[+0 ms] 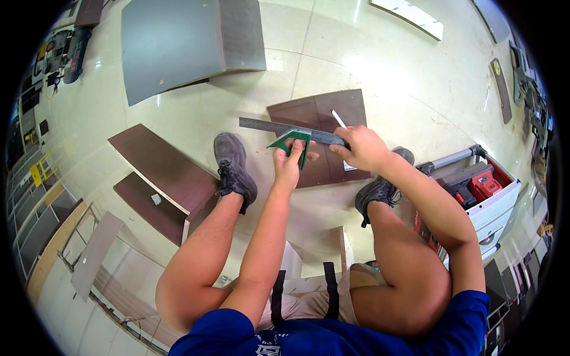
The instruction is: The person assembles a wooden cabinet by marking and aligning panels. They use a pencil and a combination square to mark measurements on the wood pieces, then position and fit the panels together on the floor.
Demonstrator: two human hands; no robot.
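Observation:
I am seated, looking down past my knees at the tiled floor. My left hand [289, 159] grips the green triangular head of a combination square [295, 138]. Its steel ruler blade [267, 126] runs left and right across my view. My right hand [362, 147] holds the blade's right end together with a white pencil [338, 118] that sticks up from the fingers. The square hovers over a dark brown board [323, 113] lying flat on the floor between my grey shoes [233, 166].
Two brown boards [160, 172] lie stacked at the left by my left foot. A large grey panel [178, 44] lies farther off. A red and white table saw [481, 190] stands at my right. Tools line the far left and right edges.

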